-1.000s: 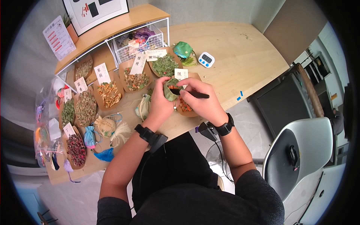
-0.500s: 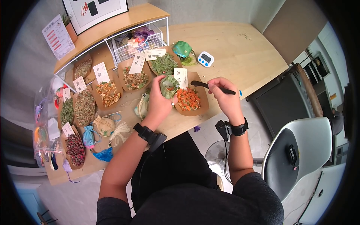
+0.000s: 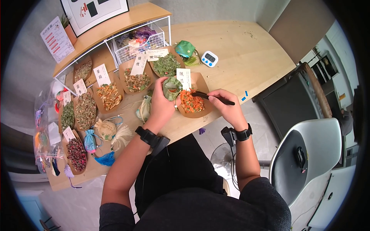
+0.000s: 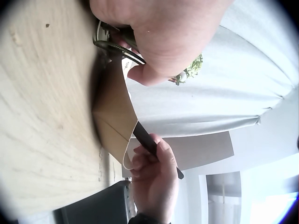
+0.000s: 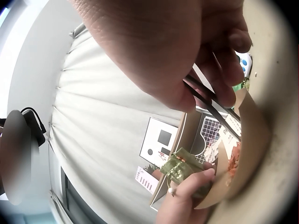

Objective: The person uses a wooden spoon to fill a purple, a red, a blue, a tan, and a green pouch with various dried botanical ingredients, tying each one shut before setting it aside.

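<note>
My left hand (image 3: 162,107) grips a small green drawstring pouch (image 3: 172,87), its mouth spread upward and some orange bits inside. In the right wrist view, the pouch (image 5: 180,167) shows a white bead hanging from its cord. The right hand (image 3: 231,108) pinches black tweezers (image 3: 223,100) between thumb and fingers. Their tips reach into shredded orange dried petals (image 3: 191,104) in a brown paper tray (image 3: 200,80). Two slim prongs of the tweezers (image 5: 219,116) stand slightly apart in the right wrist view. A label card (image 3: 184,79) stands at the tray's back left, right of the pouch.
Several paper trays of dried herbs, such as green leaves (image 3: 166,64) and dark red buds (image 3: 77,154), fill the table's left side. Sachets (image 3: 105,129) lie among them. A green pouch (image 3: 185,49) and a white timer (image 3: 209,58) sit behind. A wire basket (image 3: 140,46) stands under the shelf.
The right hand has taken the tweezers from the pouch's mouth out to the right, then back down into the orange petals. The left hand keeps the pouch at nearly the same spot.
</note>
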`<state>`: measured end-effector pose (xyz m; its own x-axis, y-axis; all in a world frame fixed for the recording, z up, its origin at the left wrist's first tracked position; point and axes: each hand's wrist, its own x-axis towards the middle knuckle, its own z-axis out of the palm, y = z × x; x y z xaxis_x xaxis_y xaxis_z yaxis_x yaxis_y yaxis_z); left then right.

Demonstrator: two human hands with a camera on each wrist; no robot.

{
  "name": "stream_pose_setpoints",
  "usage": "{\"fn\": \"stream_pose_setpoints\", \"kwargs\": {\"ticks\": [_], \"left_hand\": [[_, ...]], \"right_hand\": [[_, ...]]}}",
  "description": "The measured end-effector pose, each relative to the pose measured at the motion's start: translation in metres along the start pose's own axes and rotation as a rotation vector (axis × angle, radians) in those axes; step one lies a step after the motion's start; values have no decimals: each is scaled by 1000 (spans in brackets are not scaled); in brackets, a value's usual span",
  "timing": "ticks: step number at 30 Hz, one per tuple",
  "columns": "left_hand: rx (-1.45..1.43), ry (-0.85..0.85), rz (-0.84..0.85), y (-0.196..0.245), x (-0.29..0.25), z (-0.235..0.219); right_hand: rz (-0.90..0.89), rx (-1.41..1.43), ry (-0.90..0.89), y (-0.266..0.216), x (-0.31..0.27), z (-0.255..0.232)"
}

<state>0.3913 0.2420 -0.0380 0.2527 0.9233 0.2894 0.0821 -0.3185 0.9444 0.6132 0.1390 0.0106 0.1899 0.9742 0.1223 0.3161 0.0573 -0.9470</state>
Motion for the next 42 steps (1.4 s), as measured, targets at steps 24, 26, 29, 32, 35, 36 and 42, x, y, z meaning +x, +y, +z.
{"fn": "stream_pose_setpoints", "kwargs": {"ticks": [24, 26, 29, 32, 35, 36, 42], "left_hand": [[19, -1, 4, -4, 0, 1], [57, -15, 23, -4, 0, 0], [74, -23, 36, -7, 1, 0], [70, -23, 31, -5, 1, 0], [67, -23, 26, -5, 0, 0], [67, -22, 26, -5, 1, 0], [85, -22, 26, -3, 0, 0]], "right_hand": [[-96, -91, -51, 6, -24, -6], [-104, -90, -20, 11, -23, -4], [-117, -78, 27, 17, -19, -3], [-156, -23, 76, 22, -9, -3], [-171, 52, 108, 15, -1, -1], [-184, 83, 119, 11, 2, 0], [-279, 243, 125, -26, 13, 20]]}}
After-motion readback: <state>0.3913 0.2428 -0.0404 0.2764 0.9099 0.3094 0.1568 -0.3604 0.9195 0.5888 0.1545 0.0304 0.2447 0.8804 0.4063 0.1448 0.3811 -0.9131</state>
